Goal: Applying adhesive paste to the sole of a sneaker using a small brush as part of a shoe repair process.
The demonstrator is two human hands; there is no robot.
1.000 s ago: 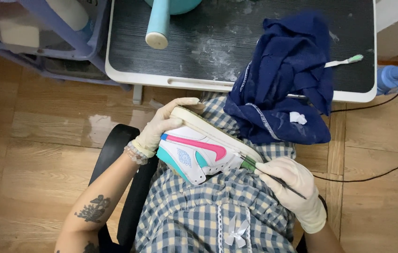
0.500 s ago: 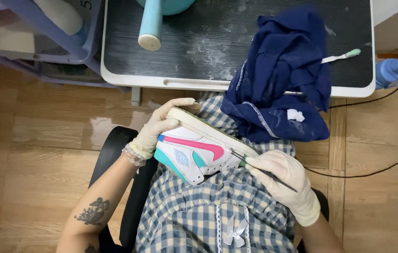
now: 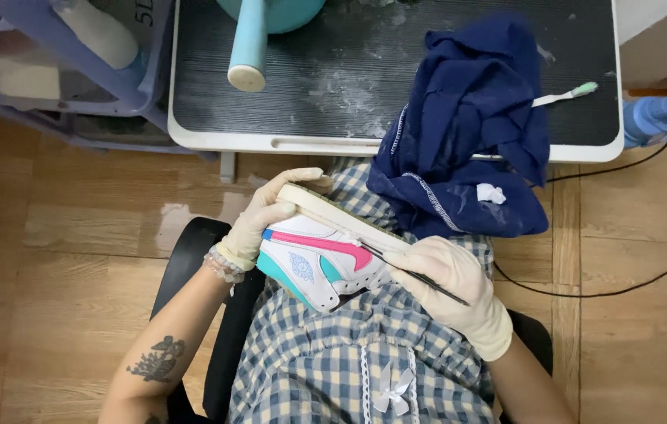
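Over the lap, left hand [image 3: 266, 220] fingers grip the sneaker [image 3: 324, 250] lying sideways; right hand [image 3: 451, 286] pinches a thin brush [image 3: 408, 271].

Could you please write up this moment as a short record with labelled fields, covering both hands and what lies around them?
Left hand: gloved left hand grips the heel of the white sneaker with pink and teal panels, sole turned up.
Right hand: gloved right hand holds a thin dark brush, tip on the sneaker's side.
Lap: blue checked dress.
Table: dark-topped table with white rim bears a crumpled navy cloth and a white toothbrush.
Floor: wood, black cable.
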